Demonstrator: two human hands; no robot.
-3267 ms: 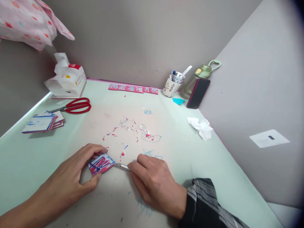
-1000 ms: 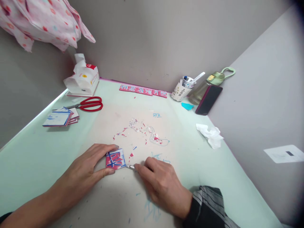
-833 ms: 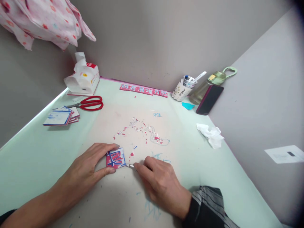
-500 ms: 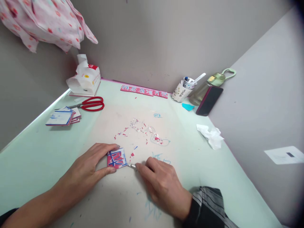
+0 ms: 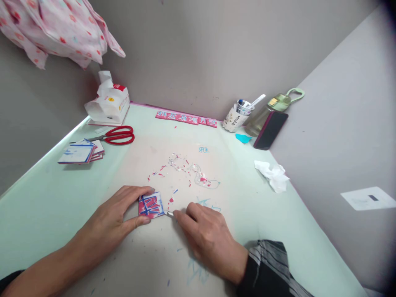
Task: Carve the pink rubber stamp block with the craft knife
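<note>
One blue-marked block [image 5: 151, 205], one knife [image 5: 170, 213], one pair of scissors [image 5: 109, 135], one phone [image 5: 271, 131] and one crumpled tissue [image 5: 276, 179] show. The block sits at three o'clock of the left hand [image 5: 119, 211], which pinches it between thumb and fingers. The right hand [image 5: 206, 232], at the block's four o'clock, grips the knife, its tip by a corner; contact cannot be told. Scrapings [image 5: 203, 180] spread toward one o'clock; the table's [image 5: 250, 210] right edge is well apart at three.
</note>
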